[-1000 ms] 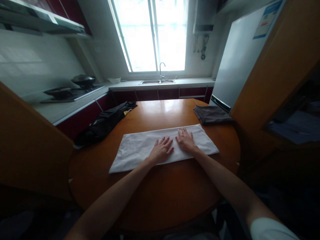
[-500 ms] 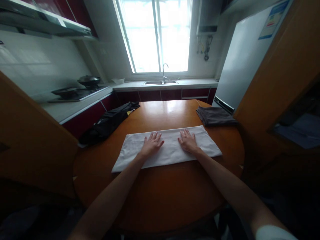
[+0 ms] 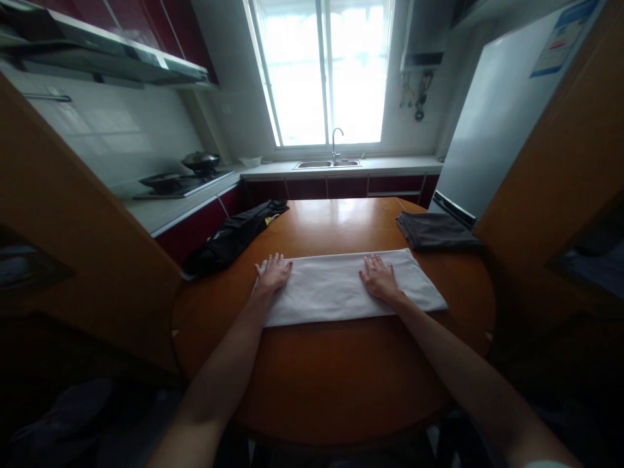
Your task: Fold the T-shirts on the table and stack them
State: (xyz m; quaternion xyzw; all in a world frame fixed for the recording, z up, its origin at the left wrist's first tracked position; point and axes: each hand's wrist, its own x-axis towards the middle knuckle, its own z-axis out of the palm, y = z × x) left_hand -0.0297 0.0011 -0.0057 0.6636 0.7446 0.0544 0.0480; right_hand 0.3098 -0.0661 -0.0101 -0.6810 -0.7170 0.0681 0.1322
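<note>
A white folded cloth [image 3: 326,289], wide and flat, lies across the wooden table in front of me; its exact kind does not show. My left hand [image 3: 274,273] rests palm down on its left end, fingers spread. Right of the cloth's middle, my right hand [image 3: 379,278] presses flat on the fabric with the fingers apart. Neither hand grips anything. The left forearm covers the cloth's near left corner.
The round wooden table [image 3: 341,370] carries a dark garment [image 3: 234,237] at its far left and a folded grey cloth [image 3: 436,231] at its far right. Beyond stand a counter with a sink [image 3: 326,164], a stove with pans [image 3: 199,162], and a fridge [image 3: 502,110].
My left hand has slid left across the white cloth to its left end. The right hand stays at about the same spot on it. The camera view has turned slightly left.
</note>
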